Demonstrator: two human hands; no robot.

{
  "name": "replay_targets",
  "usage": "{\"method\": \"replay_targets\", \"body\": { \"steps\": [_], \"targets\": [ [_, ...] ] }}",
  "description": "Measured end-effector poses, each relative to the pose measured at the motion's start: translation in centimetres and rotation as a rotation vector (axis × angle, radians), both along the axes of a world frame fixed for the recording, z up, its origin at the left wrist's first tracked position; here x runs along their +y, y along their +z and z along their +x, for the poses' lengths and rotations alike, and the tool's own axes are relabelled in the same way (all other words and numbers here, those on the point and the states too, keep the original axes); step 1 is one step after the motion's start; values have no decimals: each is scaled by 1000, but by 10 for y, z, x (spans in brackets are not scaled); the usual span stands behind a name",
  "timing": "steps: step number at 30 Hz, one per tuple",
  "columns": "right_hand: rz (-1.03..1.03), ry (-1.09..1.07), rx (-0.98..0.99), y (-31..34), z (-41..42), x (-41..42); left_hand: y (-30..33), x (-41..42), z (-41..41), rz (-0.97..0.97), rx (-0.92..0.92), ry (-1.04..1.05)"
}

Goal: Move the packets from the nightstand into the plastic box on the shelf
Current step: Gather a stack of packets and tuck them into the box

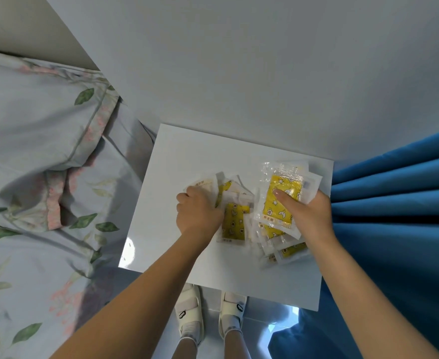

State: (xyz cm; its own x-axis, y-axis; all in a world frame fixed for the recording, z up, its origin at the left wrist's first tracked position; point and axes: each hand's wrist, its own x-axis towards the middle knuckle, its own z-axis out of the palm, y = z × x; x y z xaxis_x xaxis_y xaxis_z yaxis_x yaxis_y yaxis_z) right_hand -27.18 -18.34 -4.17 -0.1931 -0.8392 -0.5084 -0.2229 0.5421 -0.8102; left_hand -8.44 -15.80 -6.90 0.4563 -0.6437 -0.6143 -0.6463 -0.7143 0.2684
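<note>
Several clear packets with yellow printed inserts lie on the white nightstand. My right hand grips a fanned stack of packets at the nightstand's right side, thumb pressed on the top one. My left hand is curled over a loose heap of packets near the middle, fingers closed on some of them. The plastic box and the shelf are out of view.
A bed with floral bedding and a pillow lies to the left of the nightstand. A blue curtain hangs against its right side. A pale wall is behind. My feet in white shoes stand at the front edge.
</note>
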Motion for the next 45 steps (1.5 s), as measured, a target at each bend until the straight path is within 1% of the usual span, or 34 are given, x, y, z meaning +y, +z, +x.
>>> {"method": "replay_targets", "body": {
  "steps": [4, 7, 10, 12, 13, 14, 15, 16, 17, 19, 21, 23, 26, 30, 34, 37, 41, 45],
  "targets": [
    [8, 18, -11, 1, 2, 1, 0, 7, 12, -104, 48, 75],
    [9, 40, -14, 0, 5, 3, -1, 9, 20, -205, 41, 128],
    [4, 57, -17, 1, 7, 5, 3, 10, 32, -237, 1, 184],
    [2, 56, -21, 2, 6, 6, 8, 13, 39, -273, 33, 233],
    [2, 52, -25, 2, 6, 7, 10, 14, 40, -289, 103, 270],
    [5, 47, -25, 2, 5, 7, 11, 15, 40, -289, 234, 336],
    [10, 42, -26, 3, 3, 7, 13, 16, 37, -262, 406, 415],
    [17, 35, -30, 3, 2, 7, 13, 17, 33, -204, 566, 485],
    [24, 26, -35, 3, 0, 7, 11, 18, 28, -124, 677, 517],
    [33, 12, -37, 3, -2, 9, 5, 21, 18, 14, 752, 492],
    [34, 3, -36, 3, -5, 11, -1, 21, 7, 48, 742, 474],
    [41, 2, -37, 2, -7, 14, -8, 21, -1, 34, 646, 425],
    [54, 13, -34, -2, -10, 19, -7, 22, -14, 4, 500, 297],
    [85, 20, -14, -9, -15, 23, -6, 27, -27, -78, 456, 227],
    [104, 13, -11, -12, -19, 27, -5, 26, -30, -129, 446, 191],
    [105, 6, -30, -12, -22, 30, -2, 27, -29, -198, 486, 188],
    [104, 4, -44, -12, -24, 31, -3, 35, -20, -283, 591, 297],
    [124, 39, -28, -14, -22, 28, -4, 40, -10, -302, 677, 376]
  ]
}}
